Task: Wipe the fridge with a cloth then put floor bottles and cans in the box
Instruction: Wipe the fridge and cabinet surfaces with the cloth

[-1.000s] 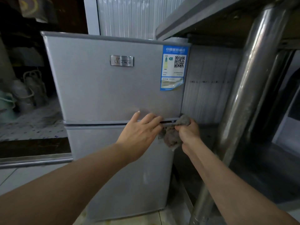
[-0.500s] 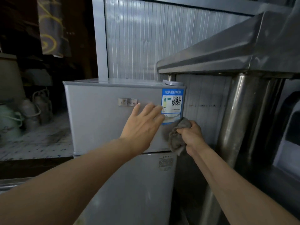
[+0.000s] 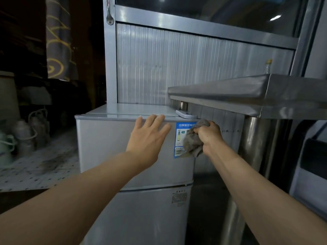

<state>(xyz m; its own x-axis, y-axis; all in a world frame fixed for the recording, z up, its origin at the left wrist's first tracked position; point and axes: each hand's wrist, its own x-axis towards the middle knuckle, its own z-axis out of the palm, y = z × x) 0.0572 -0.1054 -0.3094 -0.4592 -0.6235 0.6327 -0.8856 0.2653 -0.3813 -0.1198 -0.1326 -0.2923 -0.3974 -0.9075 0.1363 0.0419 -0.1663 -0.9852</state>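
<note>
**Cloth bunched in right fist at fridge's upper right corner, left hand flat on door**

Two-door grey fridge stands against a ribbed metal wall panel, just left of a stainless steel table on a round steel leg. Right hand grips a grey cloth: fingers curled tight round it, knuckles facing camera. Cloth bulges out of the fist above the fingers, near the door's top edge, and hangs out below toward the left, covering part of the blue energy label on the upper door's right side. Cloth is against the door front at the label; exact contact is hidden under the wad.

Left hand is spread, fingers straight and apart, holding nothing, palm toward the upper door, fingertips reaching the door's top edge. Left of the cloth, small gap between them.

White hinge cover on fridge top right corner. Small sticker on lower door. Blurry pale jugs on the floor at far left. Bottle stands on the table's far end.
</note>
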